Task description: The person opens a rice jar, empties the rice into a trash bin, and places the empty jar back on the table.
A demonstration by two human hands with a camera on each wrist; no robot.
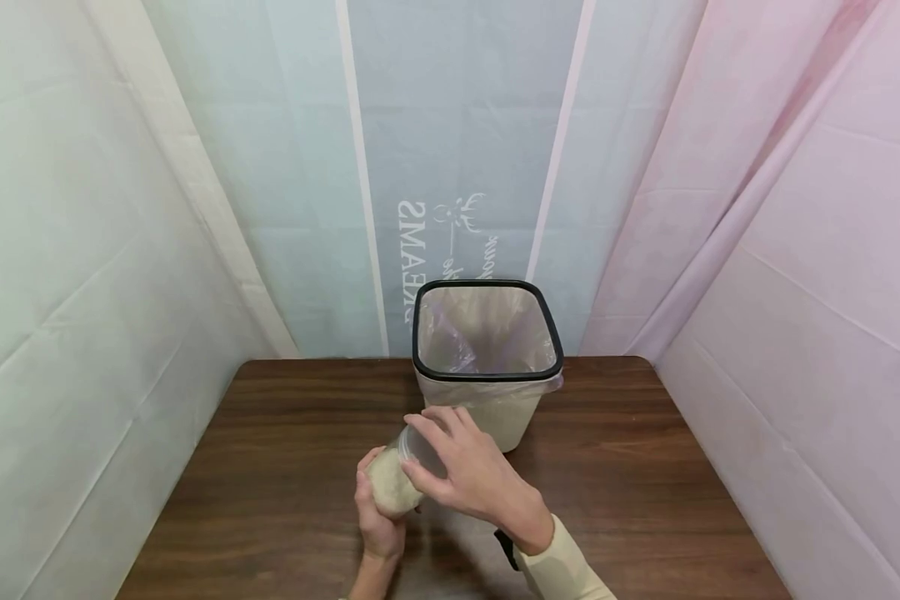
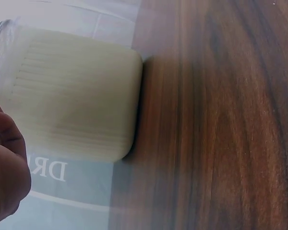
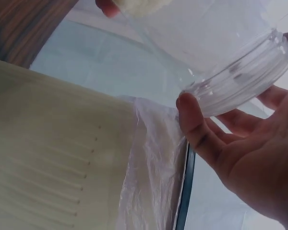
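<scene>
A clear jar (image 1: 393, 485), part filled with something pale and grainy, is tilted over the near part of the table in the head view. My left hand (image 1: 378, 532) grips its lower body, with the thumb along the side. The fingers and thumb of my right hand (image 1: 480, 475) curl round the clear lid at the jar's upper end. The right wrist view shows this ridged lid (image 3: 249, 72) close up, the thumb on its near edge. In the left wrist view only part of the left hand (image 2: 9, 165) appears.
Just beyond the hands stands a cream bin (image 1: 506, 417) with a black rim (image 1: 487, 377) and a clear plastic liner (image 1: 487, 329) folded over its edge. The dark wooden table (image 1: 285, 483) ends at fabric curtains (image 1: 292, 167) at the back and sides.
</scene>
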